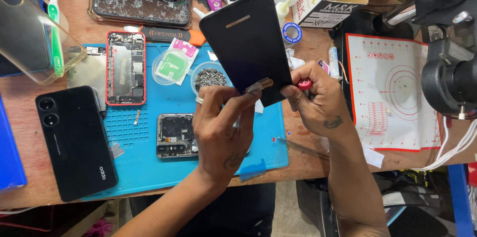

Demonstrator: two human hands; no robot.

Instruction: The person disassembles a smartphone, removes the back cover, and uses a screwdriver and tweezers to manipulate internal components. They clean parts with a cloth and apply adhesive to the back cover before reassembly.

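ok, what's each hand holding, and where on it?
Left hand pinches the flex strip at the lower edge of the black screen panel. Right hand grips that panel's lower right corner and a red-capped tool.

Both forearms reach up from below. Left hand (221,130) raised, fingers pinched together. Right hand (318,100) curled closed, close beside it.

Open room on the blue rubber mat (144,162) near edge; hemmed by black phone (74,140) leftward, opened grey phone frame (175,135) centrally, white silicone mat (392,93) rightward.
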